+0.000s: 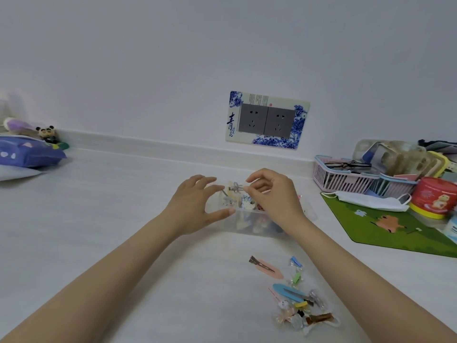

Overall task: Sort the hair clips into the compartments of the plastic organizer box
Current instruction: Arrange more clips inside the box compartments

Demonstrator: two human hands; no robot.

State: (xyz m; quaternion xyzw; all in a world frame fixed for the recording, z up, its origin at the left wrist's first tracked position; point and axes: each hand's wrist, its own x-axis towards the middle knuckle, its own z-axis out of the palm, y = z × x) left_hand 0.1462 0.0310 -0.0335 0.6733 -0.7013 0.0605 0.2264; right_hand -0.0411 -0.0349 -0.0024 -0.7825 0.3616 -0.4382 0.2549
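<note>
Head view: right hand (272, 194) pinching grey clip (235, 188) over organizer box (249, 229) at 12 o'clock, left hand (197, 206) spreading open-fingered, risking wrong-compartment drop; loose clips (296, 298) waiting at 5 o'clock.

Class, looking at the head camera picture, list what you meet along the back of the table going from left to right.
Blue tissue pack → panda toy → clear organizer box under both hands → pink basket → white face mask → red tin.
</note>
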